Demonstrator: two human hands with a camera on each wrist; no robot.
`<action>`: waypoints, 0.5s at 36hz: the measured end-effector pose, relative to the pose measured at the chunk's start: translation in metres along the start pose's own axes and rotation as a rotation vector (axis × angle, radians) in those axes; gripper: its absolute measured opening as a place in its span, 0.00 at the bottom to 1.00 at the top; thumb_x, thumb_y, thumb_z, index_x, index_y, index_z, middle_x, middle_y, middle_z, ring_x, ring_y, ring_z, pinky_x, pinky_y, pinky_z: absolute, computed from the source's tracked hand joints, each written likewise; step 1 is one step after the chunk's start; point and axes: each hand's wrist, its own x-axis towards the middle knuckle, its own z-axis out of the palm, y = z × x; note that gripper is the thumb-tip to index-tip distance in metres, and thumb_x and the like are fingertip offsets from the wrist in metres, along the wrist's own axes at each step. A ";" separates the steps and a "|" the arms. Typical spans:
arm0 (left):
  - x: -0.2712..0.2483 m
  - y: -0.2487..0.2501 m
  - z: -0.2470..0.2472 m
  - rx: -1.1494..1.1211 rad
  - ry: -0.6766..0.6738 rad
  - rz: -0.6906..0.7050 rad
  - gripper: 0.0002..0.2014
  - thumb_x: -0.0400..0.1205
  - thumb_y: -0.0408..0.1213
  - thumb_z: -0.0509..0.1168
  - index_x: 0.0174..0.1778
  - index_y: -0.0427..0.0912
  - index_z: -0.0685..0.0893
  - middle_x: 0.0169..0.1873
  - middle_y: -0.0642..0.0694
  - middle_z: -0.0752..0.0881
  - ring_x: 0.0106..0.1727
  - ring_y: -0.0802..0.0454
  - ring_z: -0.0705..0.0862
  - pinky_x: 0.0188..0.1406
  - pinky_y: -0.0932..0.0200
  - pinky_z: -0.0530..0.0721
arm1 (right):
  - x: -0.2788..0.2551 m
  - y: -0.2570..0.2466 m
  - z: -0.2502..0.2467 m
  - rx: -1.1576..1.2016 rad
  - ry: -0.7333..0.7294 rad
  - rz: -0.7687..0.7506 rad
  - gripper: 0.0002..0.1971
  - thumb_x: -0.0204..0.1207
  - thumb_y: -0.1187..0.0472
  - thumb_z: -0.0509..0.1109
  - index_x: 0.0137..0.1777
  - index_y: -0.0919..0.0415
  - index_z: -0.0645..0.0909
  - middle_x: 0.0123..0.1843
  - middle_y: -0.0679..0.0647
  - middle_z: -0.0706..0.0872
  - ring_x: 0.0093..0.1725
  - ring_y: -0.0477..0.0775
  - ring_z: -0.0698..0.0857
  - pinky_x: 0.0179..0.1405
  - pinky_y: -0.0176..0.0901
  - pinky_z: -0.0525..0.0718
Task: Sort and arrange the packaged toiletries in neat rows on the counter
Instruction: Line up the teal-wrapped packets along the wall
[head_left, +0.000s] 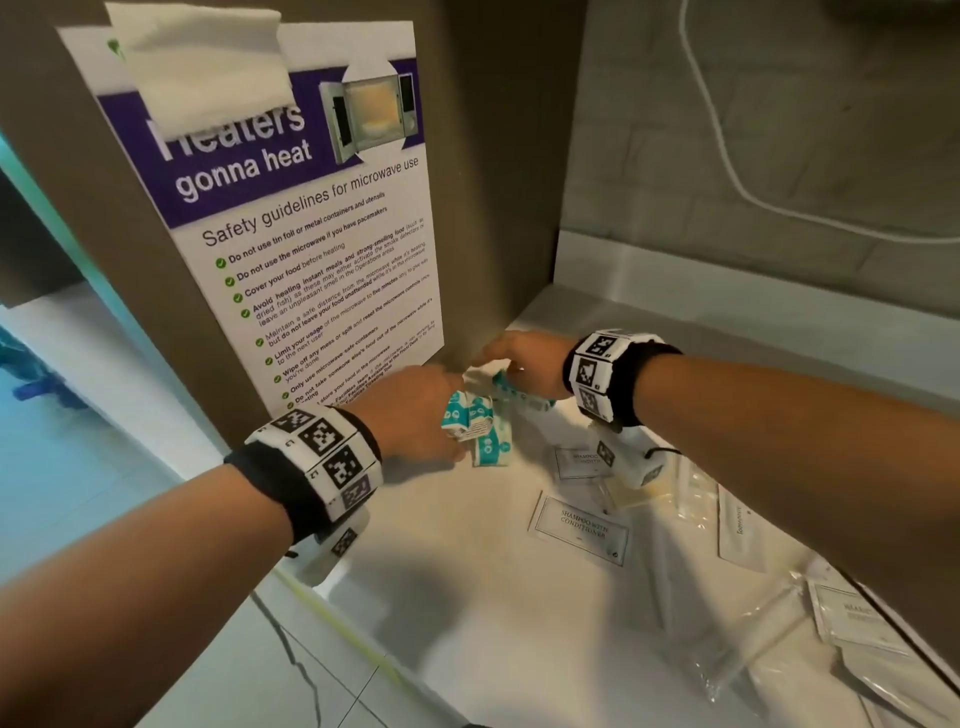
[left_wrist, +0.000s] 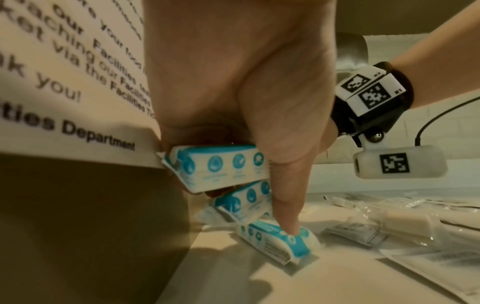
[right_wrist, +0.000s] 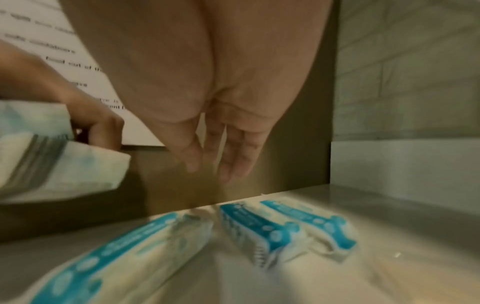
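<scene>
My left hand (head_left: 447, 431) grips two blue-and-white packets (left_wrist: 218, 166) stacked one over the other just above the white counter (head_left: 467, 597). In the left wrist view one finger (left_wrist: 285, 218) points down and touches a third packet (left_wrist: 280, 240) lying on the counter. My right hand (head_left: 498, 358) hovers near the back corner with straight, relaxed fingers (right_wrist: 233, 160) and holds nothing. Under it two matching packets (right_wrist: 262, 228) lie side by side, with another packet (right_wrist: 116, 257) nearer the camera.
Shampoo sachets (head_left: 579, 527), a toothbrush packet (head_left: 740, 525) and several clear plastic packets (head_left: 841, 618) lie scattered on the right. A brown cabinet side with a microwave poster (head_left: 311, 234) closes the left. The counter's front-left edge (head_left: 332, 618) drops to the floor.
</scene>
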 end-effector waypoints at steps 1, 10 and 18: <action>0.001 -0.001 0.000 0.001 0.003 0.005 0.21 0.63 0.58 0.77 0.43 0.61 0.72 0.38 0.60 0.76 0.40 0.59 0.83 0.38 0.60 0.80 | -0.001 -0.002 0.001 0.023 0.045 -0.017 0.23 0.80 0.68 0.64 0.74 0.54 0.77 0.73 0.53 0.78 0.68 0.55 0.80 0.65 0.34 0.75; -0.002 0.003 -0.006 0.010 -0.020 0.039 0.22 0.63 0.54 0.80 0.47 0.53 0.80 0.44 0.53 0.80 0.42 0.55 0.85 0.44 0.52 0.87 | -0.009 -0.009 0.038 -0.115 -0.073 0.016 0.21 0.71 0.45 0.74 0.59 0.55 0.82 0.55 0.54 0.85 0.54 0.57 0.84 0.56 0.48 0.82; -0.006 0.007 -0.007 0.072 -0.033 0.097 0.26 0.61 0.52 0.81 0.51 0.50 0.82 0.43 0.54 0.77 0.45 0.53 0.82 0.46 0.52 0.86 | -0.011 -0.006 0.045 -0.202 -0.041 -0.104 0.24 0.74 0.49 0.72 0.70 0.54 0.77 0.59 0.56 0.83 0.60 0.57 0.78 0.61 0.54 0.80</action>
